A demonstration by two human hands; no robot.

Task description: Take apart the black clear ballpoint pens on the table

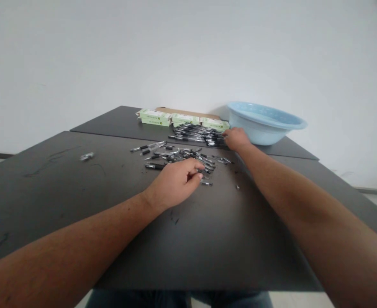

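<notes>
My left hand (177, 182) is over the near side of a loose heap of pen parts (175, 155), its fingers curled and the thumb close to them. Whatever lies between those fingertips is too small to make out. Farther off, my right hand (237, 139) reaches to the right end of a stack of clear pens with black grips (191, 133). Its bent fingers touch the pen ends there, and the fingertips are partly hidden. A short pen piece (206, 183) lies just right of my left thumb.
Green-and-white boxes (155, 121) stand in a row behind the pens, with a brown cardboard piece (188, 112) at the back. A light blue basin (262, 128) is beside my right hand. One small clear piece (86, 157) lies far left on the dark table (220, 244).
</notes>
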